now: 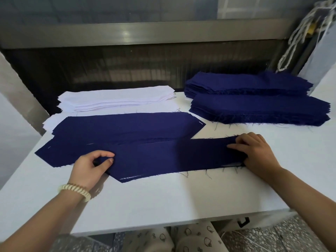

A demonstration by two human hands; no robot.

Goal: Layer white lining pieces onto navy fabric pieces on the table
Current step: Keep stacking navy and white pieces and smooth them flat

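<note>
My left hand [91,167] pinches the navy strip [172,157] at its left end, right hand [254,151] grips its right edge; white tabletop [163,200] spreads nearside.

Left grip [90,165] pinches, right grip [254,151] holds ends of long navy fabric piece [172,155] on white counter [163,200].

White cords [301,29] hang beside a metal rail [127,32]
</note>
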